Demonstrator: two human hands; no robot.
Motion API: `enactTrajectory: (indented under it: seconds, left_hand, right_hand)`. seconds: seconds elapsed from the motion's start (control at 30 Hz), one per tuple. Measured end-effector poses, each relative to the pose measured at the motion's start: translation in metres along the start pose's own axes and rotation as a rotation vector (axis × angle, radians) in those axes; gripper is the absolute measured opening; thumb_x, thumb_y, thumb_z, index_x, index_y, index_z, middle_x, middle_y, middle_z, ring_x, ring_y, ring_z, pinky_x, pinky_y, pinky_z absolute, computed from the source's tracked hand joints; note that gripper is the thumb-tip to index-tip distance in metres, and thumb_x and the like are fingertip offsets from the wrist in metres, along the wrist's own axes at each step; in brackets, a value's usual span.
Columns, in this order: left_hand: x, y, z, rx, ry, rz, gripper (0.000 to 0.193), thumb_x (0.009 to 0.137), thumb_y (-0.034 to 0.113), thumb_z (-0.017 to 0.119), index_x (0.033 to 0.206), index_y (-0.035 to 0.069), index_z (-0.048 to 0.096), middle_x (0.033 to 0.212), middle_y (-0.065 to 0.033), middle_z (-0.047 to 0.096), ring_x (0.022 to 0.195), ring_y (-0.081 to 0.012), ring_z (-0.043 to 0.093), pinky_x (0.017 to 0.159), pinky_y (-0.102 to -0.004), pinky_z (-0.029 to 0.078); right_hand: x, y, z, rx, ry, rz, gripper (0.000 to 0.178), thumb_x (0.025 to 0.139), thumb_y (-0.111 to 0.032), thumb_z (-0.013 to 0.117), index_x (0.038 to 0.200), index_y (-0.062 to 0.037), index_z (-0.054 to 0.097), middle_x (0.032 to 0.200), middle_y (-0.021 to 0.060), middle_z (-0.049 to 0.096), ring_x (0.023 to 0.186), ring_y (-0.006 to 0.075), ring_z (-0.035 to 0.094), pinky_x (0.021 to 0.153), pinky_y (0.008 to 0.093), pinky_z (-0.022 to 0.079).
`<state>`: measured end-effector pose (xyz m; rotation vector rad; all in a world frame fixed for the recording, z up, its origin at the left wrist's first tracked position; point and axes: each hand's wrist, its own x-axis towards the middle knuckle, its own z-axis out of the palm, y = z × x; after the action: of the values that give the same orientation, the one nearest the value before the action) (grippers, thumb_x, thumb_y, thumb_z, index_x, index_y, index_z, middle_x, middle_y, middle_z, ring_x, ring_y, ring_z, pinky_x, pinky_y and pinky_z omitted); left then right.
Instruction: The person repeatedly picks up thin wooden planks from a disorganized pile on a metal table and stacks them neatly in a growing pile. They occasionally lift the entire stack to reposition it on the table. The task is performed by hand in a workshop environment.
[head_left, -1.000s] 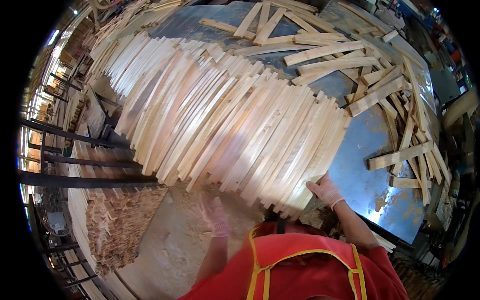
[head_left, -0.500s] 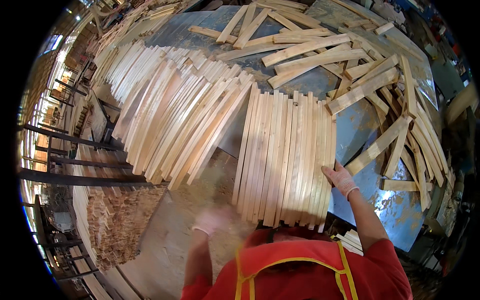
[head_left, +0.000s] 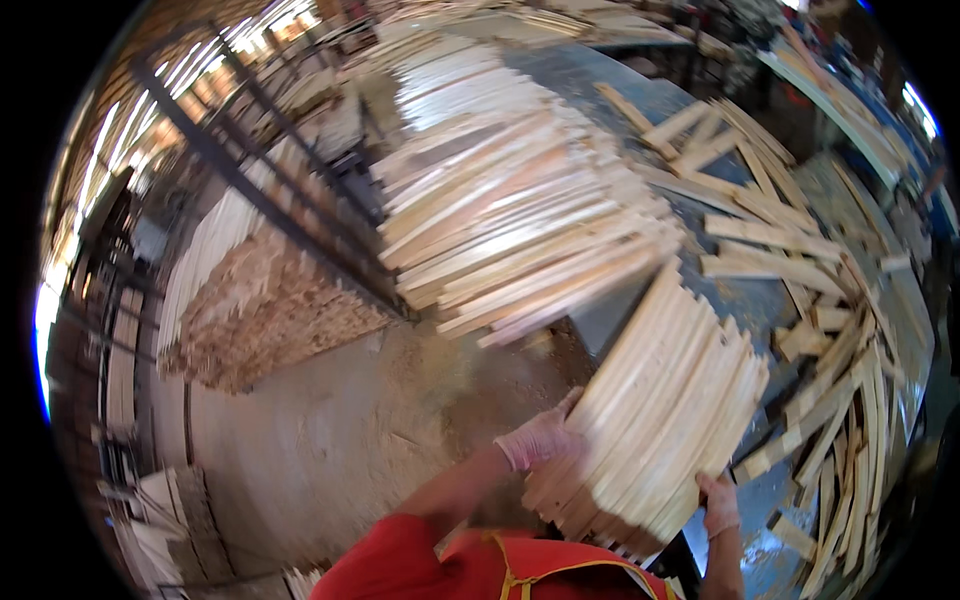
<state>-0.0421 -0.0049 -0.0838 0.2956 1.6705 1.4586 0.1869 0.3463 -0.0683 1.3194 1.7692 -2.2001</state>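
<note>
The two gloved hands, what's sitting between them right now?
In the head view, a bundle of pale wooden slats fills the gap: the left hand presses its left side, the right hand its lower right end.

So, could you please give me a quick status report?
Left hand and right hand grip bundle of wooden slats. Slat pile lies just beyond.
</note>
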Motion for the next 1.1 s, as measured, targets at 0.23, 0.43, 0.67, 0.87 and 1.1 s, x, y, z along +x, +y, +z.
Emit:
enactTrajectory:
  seconds: [0.23, 0.43, 0.67, 0.87, 1.1]
  left_hand:
    - [-0.190, 0.090, -0.061, 0.452, 0.137, -0.002, 0.116, 0.084, 0.023, 0.082, 0.174, 0.006, 0.010, 0.124, -0.0298, 0.073, 0.110, -0.0357, 0.073, 0.098, -0.0404, 0.057]
    - [-0.354, 0.066, -0.153, 0.649, 0.415, 0.235, 0.119, 0.086, 0.036, 0.082, 0.173, 0.013, 0.006, 0.132, -0.0303, 0.064, 0.112, -0.0487, 0.069, 0.098, -0.0513, 0.055]
    - [-0.520, 0.024, -0.255, 0.625, 0.838, 0.467, 0.113, 0.084, 0.033, 0.084, 0.171, 0.007, 0.017, 0.122, -0.0275, 0.064, 0.103, -0.0495, 0.069, 0.091, -0.0517, 0.056]
    - [-0.609, -0.021, -0.328, 0.619, 1.222, 0.395, 0.112, 0.082, 0.031, 0.087, 0.170, 0.006, 0.023, 0.116, -0.0266, 0.064, 0.099, -0.0495, 0.069, 0.085, -0.0520, 0.057]
    - [-0.710, -0.038, -0.419, 0.703, 1.553, 0.220, 0.127, 0.074, 0.027, 0.100, 0.168, -0.006, 0.021, 0.134, -0.0282, 0.069, 0.115, -0.0361, 0.074, 0.095, -0.0427, 0.059]
  right_hand:
    - [-0.100, 0.040, 0.119, 0.225, -0.317, -0.180, 0.083, 0.088, -0.030, 0.080, 0.156, 0.0023, 0.046, 0.138, 0.0144, 0.067, 0.127, 0.0311, 0.064, 0.112, 0.0405, 0.049]
    - [-0.149, -0.002, 0.306, 0.180, -0.567, -0.380, 0.085, 0.088, -0.033, 0.081, 0.156, 0.0017, 0.046, 0.134, 0.0124, 0.068, 0.124, 0.0289, 0.065, 0.109, 0.0393, 0.050]
    - [-0.208, -0.038, 0.514, 0.133, -0.824, -0.530, 0.086, 0.088, -0.037, 0.082, 0.156, 0.0010, 0.045, 0.130, 0.0101, 0.069, 0.121, 0.0264, 0.065, 0.107, 0.0379, 0.050]
    - [-0.185, -0.033, 0.683, -0.003, -1.014, -0.442, 0.086, 0.086, -0.044, 0.084, 0.152, -0.0017, 0.050, 0.119, 0.0040, 0.069, 0.112, 0.0201, 0.065, 0.100, 0.0354, 0.050]
    - [-0.229, -0.022, 0.919, -0.036, -1.365, -0.214, 0.069, 0.086, -0.042, 0.084, 0.141, -0.0066, 0.060, 0.113, -0.0013, 0.068, 0.103, 0.0157, 0.062, 0.095, 0.0330, 0.049]
